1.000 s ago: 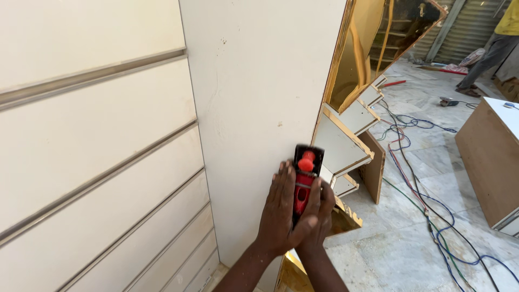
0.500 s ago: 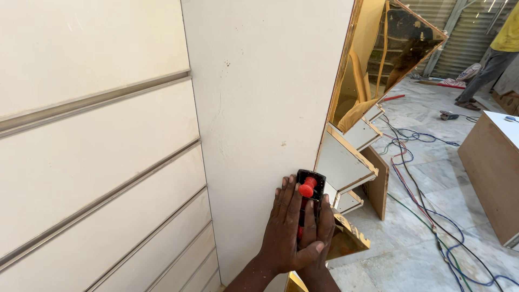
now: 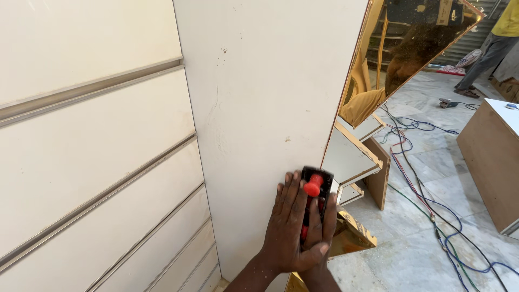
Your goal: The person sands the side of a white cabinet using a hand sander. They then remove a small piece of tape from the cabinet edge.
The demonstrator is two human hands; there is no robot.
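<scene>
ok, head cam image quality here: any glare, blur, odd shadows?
Head view: even daylight, sharp overall, no motion blur on the hands or the black-and-red hand tool. The gold mirror panel reflects the room, with no blown-out glare. The white panel is evenly lit with faint smudges. The floor is bright, slightly washed at the far right.

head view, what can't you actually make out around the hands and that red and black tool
- Right hand: mostly hidden behind the left hand; only fingertips show.
- Red and black hand tool: lower body covered by both hands, so its full shape is unclear.
- Panel edge under the tool: hidden by the tool on the white panel.
- Both forearms: cut off by the bottom edge.
- Person in a yellow shirt: cut off by the top right corner.
</scene>
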